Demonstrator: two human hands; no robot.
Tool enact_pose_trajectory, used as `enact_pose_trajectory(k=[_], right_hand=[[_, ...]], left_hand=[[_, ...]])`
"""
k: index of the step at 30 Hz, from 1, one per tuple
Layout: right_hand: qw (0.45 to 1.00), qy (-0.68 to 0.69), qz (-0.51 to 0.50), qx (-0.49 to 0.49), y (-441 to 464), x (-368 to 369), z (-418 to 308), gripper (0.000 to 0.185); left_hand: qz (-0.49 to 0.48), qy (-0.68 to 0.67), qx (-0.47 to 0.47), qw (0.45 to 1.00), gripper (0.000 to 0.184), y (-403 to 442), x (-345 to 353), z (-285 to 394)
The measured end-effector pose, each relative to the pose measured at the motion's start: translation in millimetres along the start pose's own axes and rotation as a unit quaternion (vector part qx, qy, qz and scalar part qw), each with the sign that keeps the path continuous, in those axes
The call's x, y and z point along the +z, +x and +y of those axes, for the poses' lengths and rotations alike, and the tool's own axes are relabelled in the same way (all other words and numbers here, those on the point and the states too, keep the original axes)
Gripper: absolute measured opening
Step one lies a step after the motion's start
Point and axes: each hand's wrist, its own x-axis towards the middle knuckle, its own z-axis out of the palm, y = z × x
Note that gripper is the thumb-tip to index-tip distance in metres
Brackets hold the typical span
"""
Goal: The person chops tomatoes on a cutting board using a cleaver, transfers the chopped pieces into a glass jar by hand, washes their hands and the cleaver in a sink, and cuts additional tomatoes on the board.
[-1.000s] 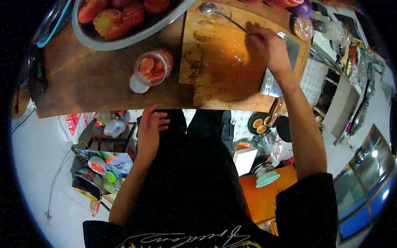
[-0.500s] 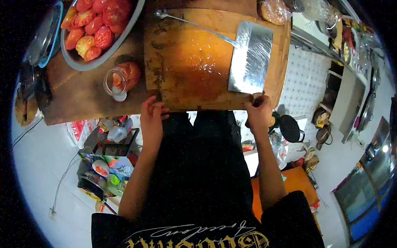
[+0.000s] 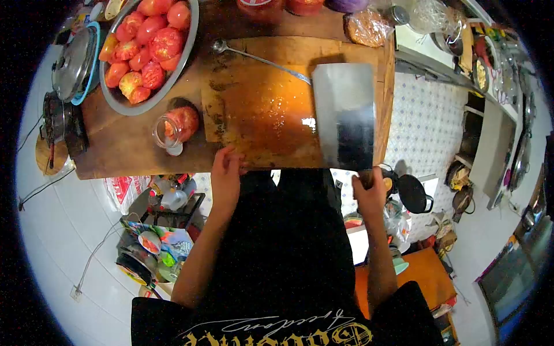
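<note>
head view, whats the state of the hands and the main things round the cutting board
Left hand: empty, fingers loosely curled
Right hand: closed around the handle of the cleaver
Cleaver: held, blade over the cutting board
Cutting board: wet, dotted with droplets
Spoon: lying on the board
Jar: uncovered, red pieces inside
Basin: filled with tomatoes
Brown loaf-like item: wrapped in clear plastic

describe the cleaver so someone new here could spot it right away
Find the wooden cutting board on the table. Over its right side is the cleaver, gripped in the right hand. Its broad, rectangular metal blade sets it apart from the slim spoon beside it.
</note>
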Motion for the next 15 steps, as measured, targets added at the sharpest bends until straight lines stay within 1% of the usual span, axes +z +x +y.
enact_pose_trajectory(k=[1,3,4,5,7,8,9,11,13,15], right_hand=[[0.998,-0.040,-0.026,0.035,0,4,7,0.032],[0.998,-0.035,-0.052,0.014,1,19,4,0.020],[0.996,-0.056,-0.031,-0.057,3,26,13,0.020],[0.996,-0.056,-0.036,-0.054,3,30,13,0.020],[0.998,-0.010,-0.054,-0.004,2,34,7,0.020],[0.996,-0.055,-0.059,0.025,0,33,9,0.028],[0.996,-0.056,-0.063,0.027,-3,32,11,0.028],[0.992,-0.091,-0.062,0.067,-12,34,19,0.024],[0.993,-0.069,-0.054,0.080,-23,40,34,0.023],[0.993,-0.035,-0.023,0.109,-33,48,48,0.024]], left_hand=[[0.005,-0.007,0.006,1.000,0.027,0,2,2],[0.009,-0.013,0.007,1.000,0.025,0,6,2],[0.017,-0.037,-0.001,0.999,0.024,-1,7,-1],[0.026,-0.059,-0.008,0.998,0.024,-2,7,-3],[0.028,-0.030,-0.014,0.999,0.023,-8,8,1],[0.026,-0.005,-0.014,1.000,0.023,-10,7,1],[0.028,-0.005,-0.018,0.999,0.023,-11,5,-2],[0.018,0.007,-0.032,0.999,0.024,-14,1,-8],[0.021,0.005,-0.039,0.999,0.024,-18,-1,-10],[0.023,0.008,-0.046,0.999,0.024,-21,-2,-10]])
